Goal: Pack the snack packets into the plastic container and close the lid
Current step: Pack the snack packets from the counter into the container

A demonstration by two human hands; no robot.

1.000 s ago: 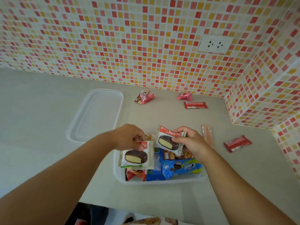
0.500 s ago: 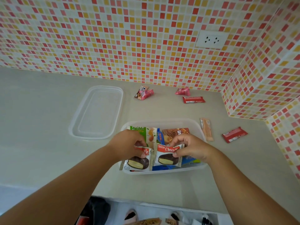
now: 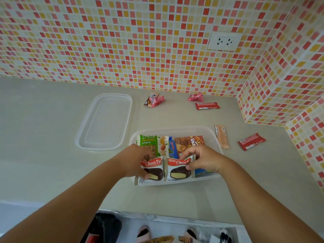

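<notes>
A clear plastic container (image 3: 216, 137) stands on the counter and holds several snack packets, among them a green nut packet (image 3: 149, 142) and a brown packet (image 3: 190, 140). My left hand (image 3: 135, 160) grips one Choco Pie packet (image 3: 154, 170) at the container's near left. My right hand (image 3: 203, 159) pinches a second Choco Pie packet (image 3: 178, 171) beside it. Both packets stand side by side against the near wall. The clear lid (image 3: 105, 122) lies flat to the container's left.
Loose packets lie on the counter: a pink and brown pair (image 3: 154, 100), a pink one (image 3: 195, 97), a red bar (image 3: 207, 106), an orange stick (image 3: 221, 136) and a red bar (image 3: 251, 142). The tiled wall juts out at right. The counter's front edge is near.
Both hands have lowered their Choco Pie packets from above the container into its near side, where they now stand next to each other.
</notes>
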